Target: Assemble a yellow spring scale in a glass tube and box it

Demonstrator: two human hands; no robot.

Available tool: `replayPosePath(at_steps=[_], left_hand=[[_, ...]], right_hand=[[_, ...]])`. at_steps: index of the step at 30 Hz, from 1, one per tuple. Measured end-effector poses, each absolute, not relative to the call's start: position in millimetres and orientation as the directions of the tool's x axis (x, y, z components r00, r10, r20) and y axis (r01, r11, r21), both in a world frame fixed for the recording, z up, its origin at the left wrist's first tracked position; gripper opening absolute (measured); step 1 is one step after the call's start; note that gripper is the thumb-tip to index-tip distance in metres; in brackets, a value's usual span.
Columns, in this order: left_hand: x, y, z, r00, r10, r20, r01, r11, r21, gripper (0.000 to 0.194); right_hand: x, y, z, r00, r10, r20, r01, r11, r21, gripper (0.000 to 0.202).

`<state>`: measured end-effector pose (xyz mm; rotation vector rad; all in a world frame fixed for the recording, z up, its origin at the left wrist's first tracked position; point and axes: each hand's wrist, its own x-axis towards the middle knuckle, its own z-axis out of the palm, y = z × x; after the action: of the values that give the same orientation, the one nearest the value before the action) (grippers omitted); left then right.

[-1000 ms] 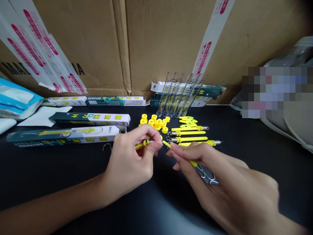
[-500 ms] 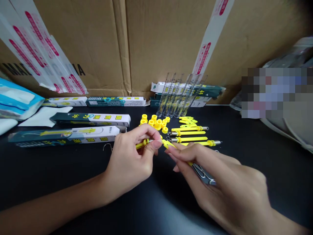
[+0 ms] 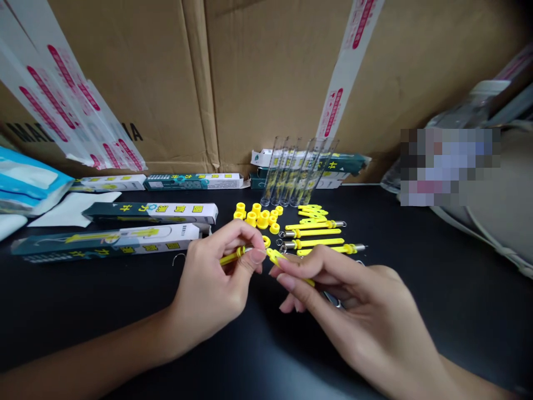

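My left hand [image 3: 214, 280] pinches a thin yellow spring-scale rod [image 3: 230, 258] between thumb and forefinger. Its metal spring end is mostly covered by the fingertips. Tip to tip with it, a flat yellow clip piece [image 3: 275, 256] with a hole in its end is gripped by the thumb and fingers of my right hand [image 3: 353, 305]. Whether the two parts are hooked together is hidden at the left fingertips. Shiny metal wire [image 3: 333, 300] shows below the right hand, partly covered. Several yellow caps [image 3: 251, 218] lie just beyond the hands.
Several yellow rods with springs [image 3: 318, 243] and small yellow clips [image 3: 312, 212] lie at centre right. Clear tubes [image 3: 287, 172] stand before stacked boxes. Printed boxes [image 3: 154, 213] lie left, and a plastic bottle [image 3: 466, 111] stands right. A large carton [image 3: 258, 72] closes off the back.
My right hand has shifted its hold on the yellow clip, and less of the metal wire beneath it shows. Both hands stay close together. The camera view has tilted slightly.
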<state>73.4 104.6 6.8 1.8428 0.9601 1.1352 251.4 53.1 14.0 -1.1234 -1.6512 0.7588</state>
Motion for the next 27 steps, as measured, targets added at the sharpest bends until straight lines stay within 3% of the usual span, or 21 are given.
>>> replayPosePath(at_steps=[3, 6, 19, 27], left_hand=[[72, 104, 8, 0.334, 0.87, 0.364, 0.205, -0.443, 0.873, 0.013], [72, 104, 8, 0.35, 0.859, 0.373, 0.17, -0.45, 0.877, 0.015], [71, 109, 9, 0.394, 0.829, 0.398, -0.068, -0.406, 0.911, 0.023], [71, 109, 10, 0.437, 0.822, 0.365, -0.109, -0.355, 0.929, 0.027]], right_hand=[[250, 52, 14, -0.114, 0.952, 0.282, 0.266, 0.303, -0.915, 0.018], [249, 51, 13, -0.11, 0.936, 0.335, 0.283, 0.352, -0.892, 0.017], [262, 53, 10, -0.277, 0.715, 0.641, 0.437, 0.688, -0.579, 0.023], [254, 54, 24, -0.181, 0.817, 0.548, 0.313, 0.576, -0.755, 0.026]])
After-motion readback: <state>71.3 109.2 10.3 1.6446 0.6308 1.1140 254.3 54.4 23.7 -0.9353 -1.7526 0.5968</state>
